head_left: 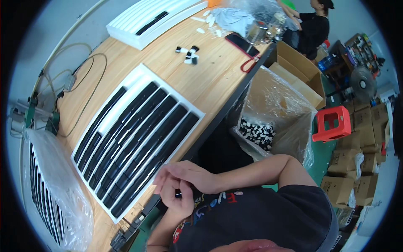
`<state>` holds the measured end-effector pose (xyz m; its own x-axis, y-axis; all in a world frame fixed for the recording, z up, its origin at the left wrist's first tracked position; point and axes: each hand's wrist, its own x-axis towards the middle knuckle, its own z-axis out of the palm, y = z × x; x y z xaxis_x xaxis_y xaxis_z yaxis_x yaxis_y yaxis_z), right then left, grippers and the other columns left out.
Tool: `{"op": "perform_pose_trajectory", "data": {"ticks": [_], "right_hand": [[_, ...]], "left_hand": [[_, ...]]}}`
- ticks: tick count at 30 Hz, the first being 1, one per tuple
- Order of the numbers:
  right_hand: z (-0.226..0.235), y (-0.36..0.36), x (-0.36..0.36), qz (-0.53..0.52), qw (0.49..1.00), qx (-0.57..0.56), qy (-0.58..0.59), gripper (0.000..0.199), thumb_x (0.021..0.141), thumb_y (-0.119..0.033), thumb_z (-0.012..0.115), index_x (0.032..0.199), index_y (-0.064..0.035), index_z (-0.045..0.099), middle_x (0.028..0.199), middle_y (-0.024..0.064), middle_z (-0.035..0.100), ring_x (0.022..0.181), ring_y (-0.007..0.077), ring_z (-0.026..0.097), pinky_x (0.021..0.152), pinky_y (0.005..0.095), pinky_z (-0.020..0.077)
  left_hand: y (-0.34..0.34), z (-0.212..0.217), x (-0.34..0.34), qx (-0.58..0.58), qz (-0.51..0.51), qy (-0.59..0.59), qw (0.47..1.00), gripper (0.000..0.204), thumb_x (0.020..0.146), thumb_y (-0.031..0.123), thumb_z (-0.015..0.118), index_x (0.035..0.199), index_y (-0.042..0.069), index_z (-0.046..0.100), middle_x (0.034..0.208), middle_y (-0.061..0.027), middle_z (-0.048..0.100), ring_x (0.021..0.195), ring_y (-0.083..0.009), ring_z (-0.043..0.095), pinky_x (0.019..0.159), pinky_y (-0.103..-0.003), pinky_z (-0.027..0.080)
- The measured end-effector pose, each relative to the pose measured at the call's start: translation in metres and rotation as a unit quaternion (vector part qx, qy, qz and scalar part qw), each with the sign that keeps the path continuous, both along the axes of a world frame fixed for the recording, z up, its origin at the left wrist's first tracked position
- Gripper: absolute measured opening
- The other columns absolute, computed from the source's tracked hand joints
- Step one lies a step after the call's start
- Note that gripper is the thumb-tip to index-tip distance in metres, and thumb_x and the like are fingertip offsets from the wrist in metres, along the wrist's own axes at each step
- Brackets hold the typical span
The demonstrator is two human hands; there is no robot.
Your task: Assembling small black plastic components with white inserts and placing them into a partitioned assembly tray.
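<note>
A pale wooden table (210,80) with a dark metal edge runs diagonally through the view, its grain smooth and bare in the middle. A grey wall lies beyond it, and a green floor (321,157) shows to the right. On the near part of the table lies a white foam tray (126,98) with long parallel slots, most filled with glossy black strips (138,138). A 2nd white foam tray (147,19) sits at the far end, holding 1 dark strip. Between them lie a few small black-and-white clips (189,53). A dark phone (242,44) rests near the far edge, beside crumpled clear plastic. At the left, thin cables loop over the wood, and a clear plastic bag (63,201) covers another slotted tray.

Beside the table stands a cardboard box lined with crinkled clear film (277,105), holding a heap of small black-and-white parts (257,133). A red plastic stool (333,123) and stacked brown cartons (361,155) stand further right. Another person in black works at the far end.

The left hand (176,203) and right hand (184,176) meet close to the chest, just off the table's near edge. Their fingers curl together, pinching a small dark piece (178,195), mostly hidden between them.
</note>
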<state>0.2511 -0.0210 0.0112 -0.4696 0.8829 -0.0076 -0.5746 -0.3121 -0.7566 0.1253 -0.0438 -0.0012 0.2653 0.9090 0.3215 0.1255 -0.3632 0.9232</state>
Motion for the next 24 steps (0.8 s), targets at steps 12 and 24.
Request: {"op": "perform_pose_trajectory", "data": {"ticks": [12,24], "right_hand": [[0.027,-0.038,0.005,-0.035,0.996,0.046,-0.074,0.055,0.107,-0.035,0.028,0.111,0.0091,0.06,0.089,0.014,0.069,0.084,0.0169,0.067,0.082,0.0277,0.0506],[0.008,0.0,0.01,0.045,0.981,0.044,-0.186,0.076,0.105,-0.049,0.004,0.116,0.0035,0.058,0.096,0.0191,0.069,0.09,0.0231,0.068,0.088,0.0304,0.051]], "left_hand": [[-0.026,0.021,0.008,0.117,0.028,-0.088,0.989,0.021,0.081,-0.01,0.057,0.064,0.001,0.049,0.069,-0.0147,0.06,0.059,-0.0217,0.059,0.053,-0.028,0.046],[-0.01,0.002,0.021,0.016,0.098,-0.12,0.988,0.021,0.094,-0.007,0.05,0.075,0.001,0.045,0.079,-0.0079,0.054,0.067,-0.0154,0.051,0.059,-0.025,0.041]]}}
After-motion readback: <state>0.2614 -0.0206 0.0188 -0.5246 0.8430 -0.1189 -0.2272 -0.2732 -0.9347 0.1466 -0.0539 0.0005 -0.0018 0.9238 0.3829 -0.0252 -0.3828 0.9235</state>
